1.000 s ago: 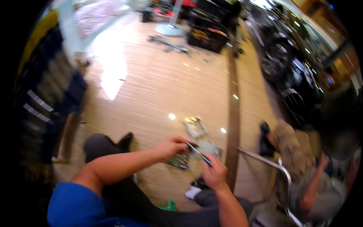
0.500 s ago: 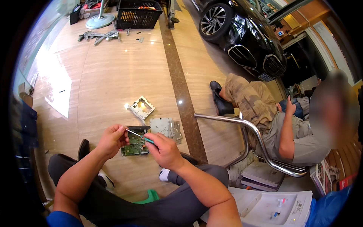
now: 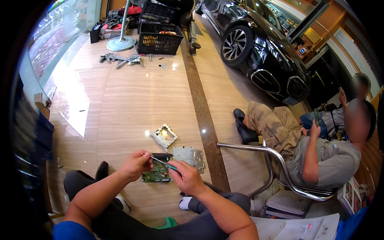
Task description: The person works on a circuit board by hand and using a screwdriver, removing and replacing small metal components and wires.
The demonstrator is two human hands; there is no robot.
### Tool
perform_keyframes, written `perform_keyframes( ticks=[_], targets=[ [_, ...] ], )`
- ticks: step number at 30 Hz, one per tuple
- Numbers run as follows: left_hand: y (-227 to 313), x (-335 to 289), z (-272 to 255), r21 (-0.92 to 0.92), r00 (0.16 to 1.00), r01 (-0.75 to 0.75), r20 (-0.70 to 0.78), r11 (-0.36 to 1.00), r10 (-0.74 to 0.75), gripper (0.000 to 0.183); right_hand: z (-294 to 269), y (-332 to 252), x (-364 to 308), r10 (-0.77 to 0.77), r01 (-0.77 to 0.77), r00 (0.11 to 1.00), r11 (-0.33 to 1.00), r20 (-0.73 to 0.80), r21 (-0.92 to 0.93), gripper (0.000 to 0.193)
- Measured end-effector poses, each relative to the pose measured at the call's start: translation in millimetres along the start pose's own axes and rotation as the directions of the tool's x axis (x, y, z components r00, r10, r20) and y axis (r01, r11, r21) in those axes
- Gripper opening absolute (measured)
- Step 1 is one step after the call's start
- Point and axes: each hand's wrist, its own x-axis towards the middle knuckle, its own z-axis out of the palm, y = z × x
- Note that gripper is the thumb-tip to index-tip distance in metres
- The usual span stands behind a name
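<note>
While both hands' fingers pinch a thin green-handled screwdriver [image 3: 164,163], its tip could slip and scratch the green circuit board [image 3: 157,175] just beneath them.

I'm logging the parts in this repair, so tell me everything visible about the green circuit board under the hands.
The green circuit board is a small, roughly rectangular panel, dark green with tiny components on its top face that are too small to make out. It sits about flat, low over the tan wood floor, between the left hand and right hand. The left hand appears to steady its left edge. A thin tool with a green handle, in the right hand, crosses just above it. A grey metal plate lies just beyond.
</note>
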Motion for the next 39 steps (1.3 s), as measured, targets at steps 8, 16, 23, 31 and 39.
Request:
perform_keyframes(
  ticks=[8, 16, 23, 31, 39],
  targets=[
    [1.4, -1.4, 0.3, -0.014, 0.998, 0.009, 0.056, 1.0, -0.008, 0.02, 1.0, -3.1, 1.3, 0.027, -0.027, 1.0, 1.0, -0.001, 0.011, 0.022],
    [0.0, -2.9, -1.1, 0.043, 0.999, 0.029, 0.039, 0.999, -0.03, 0.02, 0.1, -0.7, 0.7, 0.047, -0.047, 0.999, 0.999, -0.006, 0.001, 0.021],
    [1.2, -1.9, 0.2, 0.207, 0.995, 0.06, 0.068, 0.977, -0.075, 0.02, -3.9, 1.5, -1.8, 0.125, -0.125, 0.992, 0.992, -0.022, 0.017, 0.019],
    [-3.8, 1.8, -0.4, 0.259, 0.994, 0.031, 0.098, 0.965, -0.058, 0.018, -7.3, 3.7, -3.2, 0.187, -0.188, 0.982, 0.982, 0.01, 0.035, 0.019],
    [-2.4, -1.2, -0.6, 0.262, 0.993, 0.017, 0.106, 0.965, -0.046, 0.02, -6.5, 1.7, -4.0, 0.304, -0.307, 0.951, 0.95, 0.058, 0.061, 0.019]
  ],
)
